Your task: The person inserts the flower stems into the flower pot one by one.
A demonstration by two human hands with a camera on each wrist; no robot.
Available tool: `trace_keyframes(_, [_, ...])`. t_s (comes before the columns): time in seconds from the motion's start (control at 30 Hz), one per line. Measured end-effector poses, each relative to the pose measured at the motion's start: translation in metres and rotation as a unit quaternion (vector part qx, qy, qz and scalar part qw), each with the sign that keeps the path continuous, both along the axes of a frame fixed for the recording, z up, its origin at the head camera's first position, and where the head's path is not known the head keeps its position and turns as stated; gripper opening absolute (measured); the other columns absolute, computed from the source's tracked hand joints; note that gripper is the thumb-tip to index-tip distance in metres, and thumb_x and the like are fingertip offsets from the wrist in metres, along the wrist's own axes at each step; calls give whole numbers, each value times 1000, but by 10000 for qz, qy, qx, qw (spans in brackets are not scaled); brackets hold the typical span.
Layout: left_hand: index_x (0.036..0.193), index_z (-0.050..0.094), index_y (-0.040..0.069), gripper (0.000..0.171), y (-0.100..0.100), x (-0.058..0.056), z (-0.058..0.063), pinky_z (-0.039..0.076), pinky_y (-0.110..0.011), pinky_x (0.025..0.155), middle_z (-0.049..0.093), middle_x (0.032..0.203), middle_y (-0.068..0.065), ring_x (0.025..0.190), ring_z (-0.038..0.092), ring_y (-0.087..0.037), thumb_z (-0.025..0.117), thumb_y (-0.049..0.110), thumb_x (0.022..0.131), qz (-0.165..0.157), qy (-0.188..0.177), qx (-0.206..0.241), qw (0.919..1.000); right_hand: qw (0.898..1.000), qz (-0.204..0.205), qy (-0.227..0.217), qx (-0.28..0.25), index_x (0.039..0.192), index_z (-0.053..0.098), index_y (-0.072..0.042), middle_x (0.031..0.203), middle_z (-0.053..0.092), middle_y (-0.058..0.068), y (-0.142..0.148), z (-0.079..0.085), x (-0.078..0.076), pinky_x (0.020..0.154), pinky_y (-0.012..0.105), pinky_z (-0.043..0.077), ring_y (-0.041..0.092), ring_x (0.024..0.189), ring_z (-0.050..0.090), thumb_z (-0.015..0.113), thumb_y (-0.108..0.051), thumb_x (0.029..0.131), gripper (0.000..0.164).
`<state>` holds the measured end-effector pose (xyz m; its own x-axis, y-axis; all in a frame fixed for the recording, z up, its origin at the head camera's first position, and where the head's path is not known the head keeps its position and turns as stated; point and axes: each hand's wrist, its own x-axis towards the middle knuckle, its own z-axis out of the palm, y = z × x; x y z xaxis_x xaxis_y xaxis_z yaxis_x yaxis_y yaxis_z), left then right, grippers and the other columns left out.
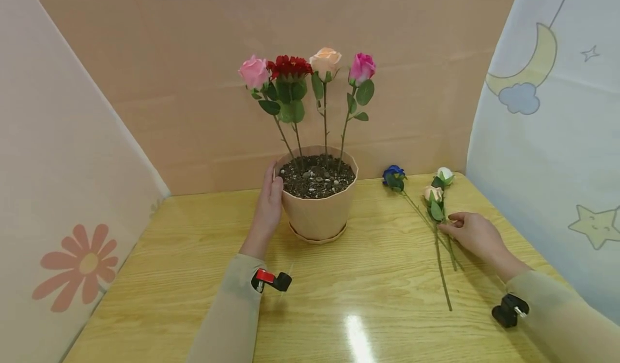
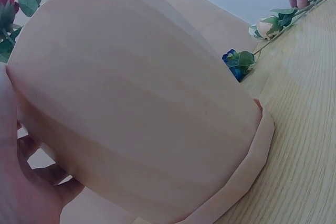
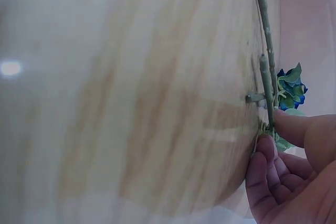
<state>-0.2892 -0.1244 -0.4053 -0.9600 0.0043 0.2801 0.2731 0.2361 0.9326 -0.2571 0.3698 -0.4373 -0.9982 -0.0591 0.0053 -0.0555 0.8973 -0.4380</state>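
Note:
My left hand (image 1: 269, 201) holds the left side of a peach flowerpot (image 1: 317, 217), its thumb near the rim and its fingers curved round the wall. In the pot's dark soil (image 1: 315, 182) stand a pink rose (image 1: 254, 72), a red flower (image 1: 289, 67), a peach rose (image 1: 325, 62) and a magenta rose (image 1: 361, 69). At the right my right hand (image 1: 477, 236) pinches a green stem (image 3: 271, 111) between thumb and fingers, just below the lying peach rose (image 1: 433, 194). Crossing stems partly hide which one it holds. A white rose (image 1: 445, 175) and a blue rose (image 1: 393, 175) lie beside it.
The pot stands on a matching saucer (image 1: 317, 239) on the wood-grain table (image 1: 194, 277). A tan backdrop (image 1: 194, 83) rises behind. Pale printed cloths hang on both sides, one with a flower (image 1: 87, 263), the other with a moon (image 1: 542, 56).

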Motion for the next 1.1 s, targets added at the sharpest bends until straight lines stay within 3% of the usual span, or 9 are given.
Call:
trace_keyframes(0.37, [179, 16, 29, 61, -1, -1, 1, 19, -59, 133, 17, 183, -3, 166, 24, -34, 32, 44, 121, -42, 58, 9, 10000, 10000, -22, 41, -54, 134, 66, 20, 124, 73, 36, -1, 3, -5, 94, 70, 53, 61, 116, 66, 70, -28, 109, 54])
trace_keyframes(0.6, [179, 14, 27, 63, -1, 0, 1, 18, -57, 133, 16, 184, -4, 166, 23, -34, 32, 46, 121, -70, 64, -9, 10000, 9986, -181, -125, -474, 134, 67, 19, 123, 73, 35, -2, 7, -3, 98, 68, 53, 56, 114, 68, 67, -25, 110, 50])
trace_keyframes(0.83, [179, 15, 28, 63, -2, 1, 0, 17, -57, 133, 16, 184, -3, 166, 22, -33, 32, 46, 121, -61, 48, 29, 10000, 9970, -376, -160, -652, 141, 63, 17, 141, 61, 41, -2, 14, 0, 103, 70, 50, 63, 131, 55, 59, -23, 114, 49])
trace_keyframes(0.93, [179, 14, 27, 63, -1, 1, 0, 17, -57, 133, 16, 184, -4, 166, 22, -33, 32, 46, 121, -54, 30, 12, 10000, 9965, -428, -151, -699, 143, 61, 18, 132, 68, 38, -2, 19, 0, 95, 65, 56, 58, 119, 65, 57, -23, 114, 50])
trace_keyframes(1.0, [179, 14, 27, 63, -1, 1, 1, 17, -57, 133, 16, 184, -5, 167, 22, -33, 32, 45, 122, -52, 25, 3, 10000, 9961, -428, -106, -762, 144, 60, 19, 122, 73, 34, -2, 23, 0, 86, 56, 60, 47, 104, 72, 57, -23, 115, 51])
trace_keyframes(1.1, [179, 14, 27, 64, 0, 2, 1, 17, -58, 133, 16, 184, -5, 167, 20, -32, 33, 46, 121, -58, 21, 6, 10000, 9954, -394, 30, -878, 144, 59, 20, 113, 76, 29, -3, 29, 0, 75, 43, 59, 28, 88, 72, 57, -24, 115, 52])
